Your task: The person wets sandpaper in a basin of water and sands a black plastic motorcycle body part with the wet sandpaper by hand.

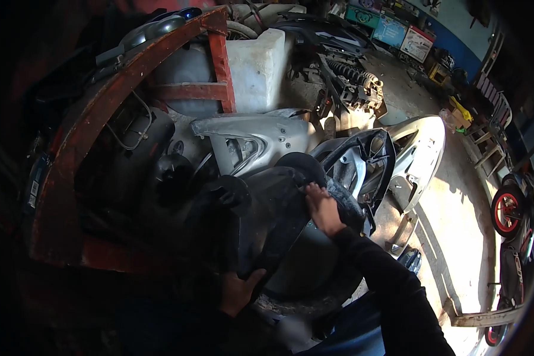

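A large black plastic motorcycle body panel (273, 204) lies tilted in front of me, over a tyre (311, 305). My left hand (238, 292) is at its near lower edge, thumb raised along the side and fingers mostly lost in shadow; it appears to grip that edge. Flat against the panel's right side, near its rounded upper end, rests my right hand (324, 212), its fingers stretched out. Just beyond the panel sits a silver-grey fairing (261, 133). A black frame-like fairing piece (385, 160) and a white fairing (427, 142) stand to the right.
A red-brown metal frame (71, 154) curves along the left side. Behind it is a pale concrete block (255, 65). A coil-spring shock absorber (347, 72) lies among parts at the back. Motorcycles with a red-rimmed wheel (507, 209) and a wooden plank (489, 318) are at right.
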{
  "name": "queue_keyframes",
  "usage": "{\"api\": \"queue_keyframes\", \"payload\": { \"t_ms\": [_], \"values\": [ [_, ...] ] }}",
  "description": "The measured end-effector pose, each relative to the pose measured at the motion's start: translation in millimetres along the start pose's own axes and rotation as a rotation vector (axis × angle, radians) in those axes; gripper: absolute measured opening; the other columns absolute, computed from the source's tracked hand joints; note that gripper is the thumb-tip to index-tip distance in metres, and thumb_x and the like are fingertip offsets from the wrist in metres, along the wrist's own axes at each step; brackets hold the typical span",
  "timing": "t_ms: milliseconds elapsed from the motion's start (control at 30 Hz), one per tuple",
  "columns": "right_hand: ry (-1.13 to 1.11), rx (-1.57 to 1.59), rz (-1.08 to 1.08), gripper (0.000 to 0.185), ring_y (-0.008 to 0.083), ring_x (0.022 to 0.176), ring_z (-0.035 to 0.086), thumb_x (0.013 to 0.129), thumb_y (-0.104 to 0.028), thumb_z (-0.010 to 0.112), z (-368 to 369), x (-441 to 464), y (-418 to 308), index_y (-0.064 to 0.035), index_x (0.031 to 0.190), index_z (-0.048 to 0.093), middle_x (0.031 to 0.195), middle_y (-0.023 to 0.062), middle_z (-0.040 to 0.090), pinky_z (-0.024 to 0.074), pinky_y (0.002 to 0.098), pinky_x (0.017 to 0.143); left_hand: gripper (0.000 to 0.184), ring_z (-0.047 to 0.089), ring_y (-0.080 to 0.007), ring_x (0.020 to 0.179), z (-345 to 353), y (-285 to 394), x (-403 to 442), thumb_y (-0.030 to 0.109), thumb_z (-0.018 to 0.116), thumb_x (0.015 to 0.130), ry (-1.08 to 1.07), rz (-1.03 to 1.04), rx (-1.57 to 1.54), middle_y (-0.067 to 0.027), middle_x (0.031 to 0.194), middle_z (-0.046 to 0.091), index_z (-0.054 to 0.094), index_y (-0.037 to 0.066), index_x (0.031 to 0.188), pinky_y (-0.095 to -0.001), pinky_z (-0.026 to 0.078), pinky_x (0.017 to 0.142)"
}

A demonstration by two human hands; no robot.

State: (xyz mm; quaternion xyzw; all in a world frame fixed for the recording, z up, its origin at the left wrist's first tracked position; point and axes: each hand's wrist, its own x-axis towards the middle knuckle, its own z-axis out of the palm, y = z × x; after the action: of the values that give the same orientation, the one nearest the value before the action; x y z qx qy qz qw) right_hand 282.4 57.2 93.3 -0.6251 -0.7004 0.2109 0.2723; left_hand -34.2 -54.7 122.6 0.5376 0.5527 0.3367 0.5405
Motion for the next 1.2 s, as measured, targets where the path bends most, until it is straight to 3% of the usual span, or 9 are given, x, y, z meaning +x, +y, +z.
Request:
{"api": "queue_keyframes", "payload": {
  "t_ms": [100, 267, 367, 533, 733, 800, 967, 1100, 1200],
  "values": [
    [0.013, -0.006, -0.464, 0.034, 0.0397, 0.130, 0.048, 0.098, -0.012, 0.050, 12, -53, -82, 0.0025, 0.128, 0.057, 0.136, 0.0229, 0.054, 0.0327, 0.0457, 0.113, 0.049, 0.067, -0.0235, 0.096, 0, 7, -3, 0.023, 0.081, 0.081, 0.028, 0.009, 0.083, -0.0169, 0.107, 0.069, 0.062, -0.007, 0.114, -0.0335, 0.050, 0.088],
    [0.156, 0.048, 0.038, 0.032, 0.0398, 0.129, 0.050, 0.098, -0.011, 0.050, 1, 11, -9, 0.0024, 0.126, 0.058, 0.134, 0.0249, 0.054, 0.0380, 0.0449, 0.110, 0.026, 0.064, -0.0104, 0.073, 4, -4, 1, 0.020, 0.080, 0.083, 0.035, 0.070, 0.022, -0.0031, 0.081, 0.070, 0.070, -0.004, 0.087, -0.0286, 0.050, 0.064],
    [0.133, 0.045, -0.365, 0.032, 0.0411, 0.128, 0.050, 0.094, -0.006, 0.055, 7, -29, -67, 0.0036, 0.125, 0.059, 0.135, 0.0250, 0.054, 0.0379, 0.0437, 0.111, 0.024, 0.064, -0.0107, 0.074, -3, 29, -7, 0.018, 0.079, 0.084, 0.030, 0.007, 0.039, -0.0038, 0.082, 0.070, 0.070, -0.004, 0.089, -0.0285, 0.051, 0.066],
    [0.082, 0.115, 0.043, 0.036, 0.0388, 0.131, 0.048, 0.098, -0.014, 0.051, -10, 16, -12, 0.0042, 0.128, 0.057, 0.137, 0.0257, 0.053, 0.0379, 0.0409, 0.111, 0.026, 0.066, -0.0120, 0.077, 8, 6, -7, 0.019, 0.078, 0.085, 0.019, 0.095, -0.066, -0.0051, 0.084, 0.071, 0.070, -0.005, 0.091, -0.0283, 0.052, 0.069],
    [0.169, -0.047, -0.389, 0.037, 0.0374, 0.129, 0.050, 0.095, -0.010, 0.052, 15, -32, -48, 0.0033, 0.129, 0.055, 0.136, 0.0255, 0.053, 0.0411, 0.0441, 0.108, 0.045, 0.067, -0.0213, 0.090, -4, 3, -8, 0.024, 0.082, 0.081, -0.018, -0.009, 0.033, -0.0127, 0.097, 0.071, 0.064, -0.007, 0.107, -0.0329, 0.052, 0.083],
    [0.067, 0.118, 0.084, 0.039, 0.0381, 0.136, 0.043, 0.094, -0.006, 0.056, -2, 9, -26, 0.0007, 0.132, 0.055, 0.140, 0.0234, 0.051, 0.0333, 0.0439, 0.114, 0.046, 0.067, -0.0222, 0.091, -2, 3, -9, 0.025, 0.082, 0.080, -0.036, 0.007, -0.027, -0.0135, 0.098, 0.070, 0.064, -0.008, 0.108, -0.0334, 0.051, 0.085],
    [0.302, -0.063, -0.288, 0.032, 0.0422, 0.121, 0.054, 0.093, -0.007, 0.055, 29, -27, -45, 0.0024, 0.123, 0.059, 0.132, 0.0244, 0.056, 0.0453, 0.0462, 0.103, 0.052, 0.067, -0.0236, 0.092, -8, -6, -8, 0.026, 0.083, 0.079, -0.046, -0.047, 0.074, -0.0154, 0.101, 0.070, 0.062, -0.008, 0.112, -0.0349, 0.051, 0.086],
    [0.175, -0.021, 0.095, 0.033, 0.0382, 0.123, 0.053, 0.098, -0.016, 0.049, 20, 30, -6, 0.0018, 0.123, 0.059, 0.134, 0.0233, 0.055, 0.0450, 0.0456, 0.102, 0.026, 0.064, -0.0087, 0.072, -1, 6, -6, 0.022, 0.079, 0.083, 0.007, 0.131, 0.049, -0.0029, 0.078, 0.070, 0.072, -0.003, 0.085, -0.0286, 0.050, 0.064],
    [0.274, -0.069, -0.095, 0.034, 0.0386, 0.128, 0.049, 0.098, -0.017, 0.050, 41, -31, -57, 0.0011, 0.127, 0.056, 0.136, 0.0248, 0.053, 0.0421, 0.0462, 0.105, 0.055, 0.066, -0.0247, 0.097, -8, 13, -9, 0.025, 0.083, 0.079, -0.054, 0.052, 0.090, -0.0172, 0.106, 0.068, 0.059, -0.007, 0.117, -0.0352, 0.050, 0.088]
  ]
}}
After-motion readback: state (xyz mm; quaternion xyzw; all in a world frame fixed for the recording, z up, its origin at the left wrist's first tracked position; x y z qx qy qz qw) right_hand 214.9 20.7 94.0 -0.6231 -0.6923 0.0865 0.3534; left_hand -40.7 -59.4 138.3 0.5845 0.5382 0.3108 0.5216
